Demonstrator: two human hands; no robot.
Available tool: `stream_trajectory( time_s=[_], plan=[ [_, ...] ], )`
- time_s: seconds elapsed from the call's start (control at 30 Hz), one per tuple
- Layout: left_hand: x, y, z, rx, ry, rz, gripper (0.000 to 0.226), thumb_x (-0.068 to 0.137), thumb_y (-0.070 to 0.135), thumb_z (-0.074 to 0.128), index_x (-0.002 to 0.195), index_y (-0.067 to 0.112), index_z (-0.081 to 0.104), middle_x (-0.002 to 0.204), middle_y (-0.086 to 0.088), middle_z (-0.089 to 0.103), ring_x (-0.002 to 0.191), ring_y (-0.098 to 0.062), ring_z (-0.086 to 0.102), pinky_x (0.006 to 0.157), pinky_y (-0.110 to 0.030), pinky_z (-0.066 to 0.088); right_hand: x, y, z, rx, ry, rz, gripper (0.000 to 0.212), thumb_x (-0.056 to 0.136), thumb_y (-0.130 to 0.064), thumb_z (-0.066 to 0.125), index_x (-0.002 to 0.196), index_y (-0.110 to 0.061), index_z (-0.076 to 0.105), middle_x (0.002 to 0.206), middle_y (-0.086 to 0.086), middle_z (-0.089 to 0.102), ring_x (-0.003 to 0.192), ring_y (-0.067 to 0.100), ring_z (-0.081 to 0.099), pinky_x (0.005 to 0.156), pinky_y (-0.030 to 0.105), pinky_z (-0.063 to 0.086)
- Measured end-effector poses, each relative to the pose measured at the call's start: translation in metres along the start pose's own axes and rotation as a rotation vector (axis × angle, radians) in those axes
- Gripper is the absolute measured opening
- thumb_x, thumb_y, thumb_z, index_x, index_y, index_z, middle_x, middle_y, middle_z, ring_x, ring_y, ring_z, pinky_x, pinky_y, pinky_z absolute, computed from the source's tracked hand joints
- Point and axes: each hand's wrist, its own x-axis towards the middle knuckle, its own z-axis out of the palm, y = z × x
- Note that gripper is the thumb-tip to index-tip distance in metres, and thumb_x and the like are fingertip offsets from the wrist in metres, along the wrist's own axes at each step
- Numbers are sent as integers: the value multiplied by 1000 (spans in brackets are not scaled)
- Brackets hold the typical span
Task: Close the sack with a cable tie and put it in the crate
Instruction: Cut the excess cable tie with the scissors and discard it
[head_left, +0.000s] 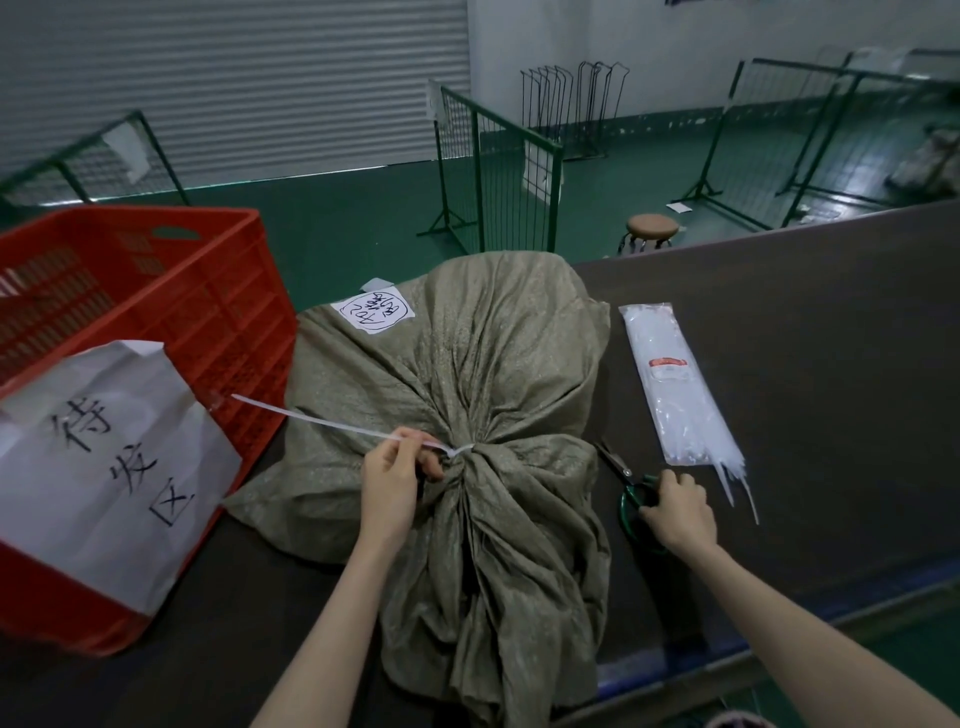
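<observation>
An olive-green sack (467, 364) lies on the dark table (805, 338), its neck bunched toward me. A white cable tie (332, 423) is looped tight around the neck, and its long tail sticks out to the left. My left hand (389, 488) pinches that tail close to the neck. To the right of the sack, my right hand (678, 512) rests on the green handles of scissors (626, 493) lying on the table. The red plastic crate (171, 312) stands at the left, with a white paper sign hung on its near wall.
A clear bag of white cable ties (675, 395) lies on the table right of the sack. Beyond the table are green wire fence panels (498, 171), a round brown stool (652, 228) and a grey roller door (234, 88). The table's blue edge runs at the lower right.
</observation>
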Motion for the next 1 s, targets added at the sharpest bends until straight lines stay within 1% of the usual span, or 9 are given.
stream_trajectory(
  time_s=[0.17,0.23,0.3,0.5,0.57,0.63,0.77,0.9,1.0],
  plan=[
    [-2,2,1,6,-2,12,35,96,-1,40,67,3,58,45,2,56,48,-3,50,59,-11,43,0,1,-4,31,-17,-19,41,79,-24,70,106,-5,47,119,20,54,113,39,52,85,42,45],
    [-2,2,1,5,4,11,34,96,-1,40,67,3,59,45,2,55,47,-3,50,59,-11,42,-1,-1,-7,49,-23,-20,38,79,-22,70,96,-8,40,116,21,57,110,40,56,77,39,44],
    [-2,1,1,11,5,11,34,96,0,41,67,3,59,45,3,54,47,-3,50,59,-11,43,-2,-4,-8,39,-35,-17,41,80,-23,70,93,-10,34,115,21,59,108,40,58,73,37,41],
    [-1,1,-1,24,1,-8,37,96,2,41,65,4,60,47,2,55,49,-5,52,61,-12,44,-4,-10,-12,-10,-65,-11,51,80,-26,70,111,-6,35,119,22,58,111,41,58,80,38,44],
    [-1,1,-1,29,-5,-15,36,97,3,42,66,3,60,47,2,57,50,-5,53,62,-13,44,-5,-11,-13,-37,-55,-40,48,80,-27,69,107,-9,33,119,20,57,110,41,58,80,39,44],
    [-2,2,-1,27,-10,-18,36,97,3,41,66,4,60,46,3,57,50,-5,52,62,-13,44,-6,-9,-15,-6,-37,-50,44,80,-23,68,98,-12,29,119,20,55,109,42,57,79,40,44],
    [-1,4,0,12,1,-25,32,96,2,42,70,3,61,45,4,56,49,-4,53,62,-12,44,-6,-4,-19,130,28,-67,41,79,-18,67,94,-11,29,118,24,51,107,45,55,80,43,43],
    [-3,8,-1,-11,18,-19,23,94,2,47,81,10,64,45,7,48,49,-5,44,55,-15,39,-9,4,-23,164,167,-104,35,80,-16,64,93,-11,32,110,22,50,94,45,58,72,44,43],
    [-7,10,-3,9,15,6,22,94,4,50,83,12,67,49,12,47,52,-2,42,54,-12,36,-8,6,-32,374,294,-51,36,81,-17,68,99,-8,37,112,24,53,99,44,58,73,43,40]
  ],
)
